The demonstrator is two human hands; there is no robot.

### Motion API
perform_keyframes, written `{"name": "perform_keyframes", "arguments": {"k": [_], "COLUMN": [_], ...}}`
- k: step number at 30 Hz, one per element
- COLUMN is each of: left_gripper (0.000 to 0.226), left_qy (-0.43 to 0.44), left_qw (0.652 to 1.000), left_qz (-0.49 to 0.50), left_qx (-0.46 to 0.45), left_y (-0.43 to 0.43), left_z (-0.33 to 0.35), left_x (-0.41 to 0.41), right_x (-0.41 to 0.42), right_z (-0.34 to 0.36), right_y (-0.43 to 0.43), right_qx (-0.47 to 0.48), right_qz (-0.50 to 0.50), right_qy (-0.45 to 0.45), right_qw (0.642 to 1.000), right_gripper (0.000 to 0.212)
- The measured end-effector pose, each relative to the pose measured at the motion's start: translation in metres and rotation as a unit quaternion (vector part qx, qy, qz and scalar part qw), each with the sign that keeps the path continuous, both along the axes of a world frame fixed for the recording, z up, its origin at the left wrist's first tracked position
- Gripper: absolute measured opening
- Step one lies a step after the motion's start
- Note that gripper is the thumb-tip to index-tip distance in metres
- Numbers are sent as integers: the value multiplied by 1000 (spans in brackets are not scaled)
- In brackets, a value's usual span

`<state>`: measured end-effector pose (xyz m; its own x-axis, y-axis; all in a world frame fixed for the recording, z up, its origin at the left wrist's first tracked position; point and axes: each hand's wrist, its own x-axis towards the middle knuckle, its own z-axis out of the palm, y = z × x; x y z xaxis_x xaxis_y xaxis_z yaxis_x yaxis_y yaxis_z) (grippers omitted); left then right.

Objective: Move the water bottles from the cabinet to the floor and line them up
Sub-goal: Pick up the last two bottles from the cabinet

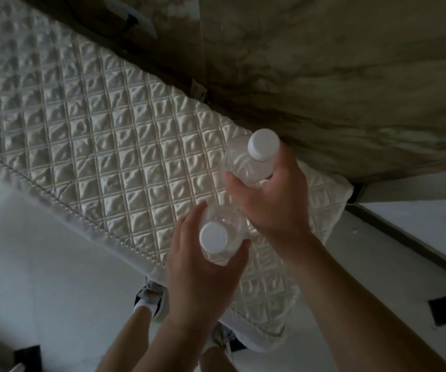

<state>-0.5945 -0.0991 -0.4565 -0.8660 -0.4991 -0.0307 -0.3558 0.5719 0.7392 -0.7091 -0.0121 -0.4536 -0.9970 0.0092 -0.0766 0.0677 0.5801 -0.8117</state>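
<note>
Left hand (203, 280) grips a white-capped water bottle (214, 238), right hand (273, 205) grips a second bottle (263, 145). Both are upright, held side by side above the quilted bedspread (96, 135).

I see a quilted mattress (96, 135) beside a marbled wall (350, 63), and white floor (42, 264) with a black inset (443, 314).

Setting: home bedroom. Quilted white bed cover (96, 135) runs from 10 o'clock to centre. Marble-veined panel (350, 76) at 1 o'clock. Pale tiled floor (42, 264) at 8 o'clock, black inset tile (444, 314) at 4 o'clock.
</note>
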Motion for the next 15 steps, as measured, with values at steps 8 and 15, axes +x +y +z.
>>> {"name": "perform_keyframes", "arguments": {"k": [8,15], "left_gripper": [84,82], "left_qy": [1,13], "left_qw": [1000,999], "left_qz": [1,-24], "left_qx": [-4,-26], "left_y": [-24,-49], "left_z": [35,104], "left_x": [-9,-19], "right_x": [5,9], "right_z": [24,91], "right_y": [3,7], "right_qx": [16,19], "right_qz": [14,21], "right_qy": [-10,-38], "right_qw": [1000,999], "right_gripper": [51,59]}}
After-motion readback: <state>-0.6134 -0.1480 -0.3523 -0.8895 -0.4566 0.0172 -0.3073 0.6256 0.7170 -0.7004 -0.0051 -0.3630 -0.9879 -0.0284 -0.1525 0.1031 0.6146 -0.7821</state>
